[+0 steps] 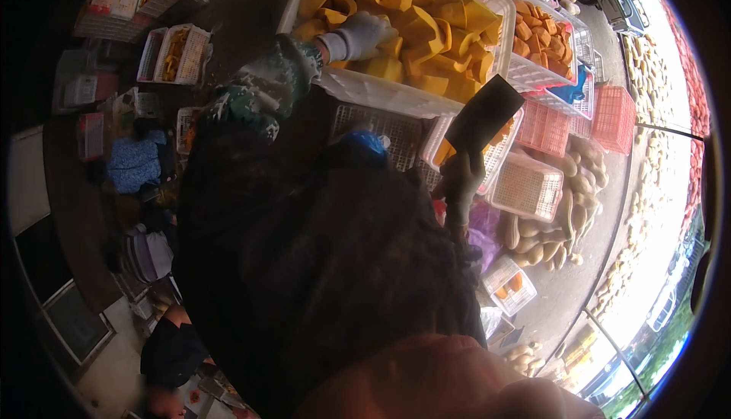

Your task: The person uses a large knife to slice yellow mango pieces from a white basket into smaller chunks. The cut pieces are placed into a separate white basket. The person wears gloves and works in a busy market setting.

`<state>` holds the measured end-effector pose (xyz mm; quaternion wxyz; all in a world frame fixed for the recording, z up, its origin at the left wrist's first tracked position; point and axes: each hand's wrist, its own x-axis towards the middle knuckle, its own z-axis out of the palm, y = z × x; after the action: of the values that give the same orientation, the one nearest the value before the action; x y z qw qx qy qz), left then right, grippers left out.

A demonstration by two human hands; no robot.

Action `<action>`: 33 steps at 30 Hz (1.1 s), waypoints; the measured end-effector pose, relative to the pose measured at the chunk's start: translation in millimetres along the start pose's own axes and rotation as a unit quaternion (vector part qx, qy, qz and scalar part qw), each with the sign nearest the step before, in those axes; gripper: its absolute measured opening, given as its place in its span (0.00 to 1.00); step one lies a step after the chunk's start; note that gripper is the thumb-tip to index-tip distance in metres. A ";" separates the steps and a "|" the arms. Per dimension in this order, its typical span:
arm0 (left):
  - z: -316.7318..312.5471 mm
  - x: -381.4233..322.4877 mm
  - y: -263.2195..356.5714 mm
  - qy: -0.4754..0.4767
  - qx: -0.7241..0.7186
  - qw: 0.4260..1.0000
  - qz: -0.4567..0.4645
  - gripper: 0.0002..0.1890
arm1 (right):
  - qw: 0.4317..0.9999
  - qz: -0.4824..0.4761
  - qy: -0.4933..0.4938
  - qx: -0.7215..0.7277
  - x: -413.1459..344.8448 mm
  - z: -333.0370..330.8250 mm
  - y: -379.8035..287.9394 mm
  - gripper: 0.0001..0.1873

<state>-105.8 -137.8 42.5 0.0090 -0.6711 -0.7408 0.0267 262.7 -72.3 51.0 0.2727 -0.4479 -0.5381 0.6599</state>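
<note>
My left hand (357, 36), in a white glove with a green camouflage sleeve cover, rests on chunks of yellow pumpkin (420, 25). Its fingertips are partly hidden among the pieces, and whether they grip one is unclear. The chunks fill a large white plastic tub (380, 94) in front of me. My right hand (461, 179), dark and gloved, is closed around the handle of a cleaver (485, 111). The broad dark blade points up and to the right, just off the tub's near corner. Behind the blade, a white plastic basket (502, 159) holds orange-yellow pieces.
Right of the tub stands a crate of orange chunks (542, 36), with a blue glove (571, 87) beside it. Pink crates (614, 119) and an upturned pale crate (526, 186) sit near piled squashes (579, 173). People (136, 162) work at left among crates (181, 53).
</note>
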 end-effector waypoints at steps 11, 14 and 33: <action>8.8 -4.8 13.6 0.023 -0.097 0.995 0.013 0.25 | 0.957 -0.225 -0.036 -0.180 -2.1 0.0 20.1 0.10; 8.2 -1.2 15.5 0.070 -0.092 0.991 0.071 0.23 | 0.940 -0.245 -0.038 -0.234 -1.1 -0.2 16.1 0.10; 23.2 79.6 0.3 0.057 -0.034 0.995 -0.070 0.32 | 0.974 -0.159 0.058 -0.153 -8.6 -11.5 12.3 0.10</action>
<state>-114.5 -59.2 17.5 0.0302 -0.6182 -0.7845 -0.0376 278.3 -77.5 41.6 0.3329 -0.4303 -0.6803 0.4911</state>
